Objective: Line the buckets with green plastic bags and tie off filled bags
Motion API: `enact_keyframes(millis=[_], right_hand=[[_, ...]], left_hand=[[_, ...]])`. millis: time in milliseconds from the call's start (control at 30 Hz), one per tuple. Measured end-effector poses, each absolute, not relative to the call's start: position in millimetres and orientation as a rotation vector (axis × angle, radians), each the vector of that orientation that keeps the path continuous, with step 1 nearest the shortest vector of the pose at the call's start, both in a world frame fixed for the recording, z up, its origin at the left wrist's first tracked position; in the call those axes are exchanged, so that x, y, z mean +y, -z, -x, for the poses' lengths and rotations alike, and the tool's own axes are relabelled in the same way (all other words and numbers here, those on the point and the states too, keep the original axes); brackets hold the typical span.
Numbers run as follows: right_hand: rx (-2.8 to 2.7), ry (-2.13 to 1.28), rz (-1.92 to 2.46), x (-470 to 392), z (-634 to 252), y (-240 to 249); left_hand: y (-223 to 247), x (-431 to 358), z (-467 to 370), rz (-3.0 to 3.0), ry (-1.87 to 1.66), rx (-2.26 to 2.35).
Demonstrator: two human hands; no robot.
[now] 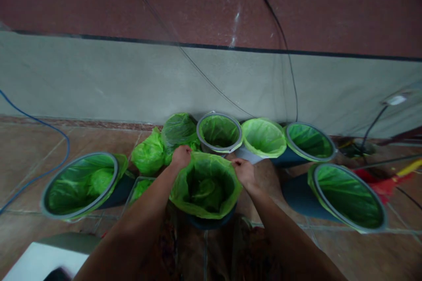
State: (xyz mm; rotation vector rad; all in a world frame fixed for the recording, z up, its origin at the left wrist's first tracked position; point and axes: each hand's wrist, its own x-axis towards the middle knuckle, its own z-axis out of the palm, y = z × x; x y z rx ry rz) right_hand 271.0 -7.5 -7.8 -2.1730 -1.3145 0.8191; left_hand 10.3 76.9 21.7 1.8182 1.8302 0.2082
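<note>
A dark blue trash bin (211, 221) stands between my feet, lined with a green plastic bag (206, 213) whose edge is folded out over the rim. Down inside it lies a crumpled green bundle (207, 193). My left hand (181, 157) pinches the bag's edge at the far left of the opening. On the far right side, my right hand (243, 170) grips the same edge. The fingertips of both hands are closed on the thin plastic. Just beyond my hands is a bin with a grey ring (219, 147), also lined in green.
More lined bins stand around: one at left (46, 202), a white one (253, 153), and two blue ones (286, 158) at right. Filled green bags (148, 151) lean near the wall (132, 83). A blue cable (67, 140) runs along the left floor; a white box (42, 261) sits front left.
</note>
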Motion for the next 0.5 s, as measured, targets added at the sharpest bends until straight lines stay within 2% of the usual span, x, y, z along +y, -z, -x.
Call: enact_keyframes(millis=[200,367,500], right_hand=[[-1.155,-0.831,2.139,-17,-286,-8],[-1.377,-0.863,2.123,-18,-302,-10],[-1.543,-0.863,2.163,-20,-302,-11]], left_hand=[[-31,74,2,-1.916,-0.279,1.893],[-37,74,13,-1.988,-0.370,1.893],[-36,71,22,-1.790,-0.366,1.950]])
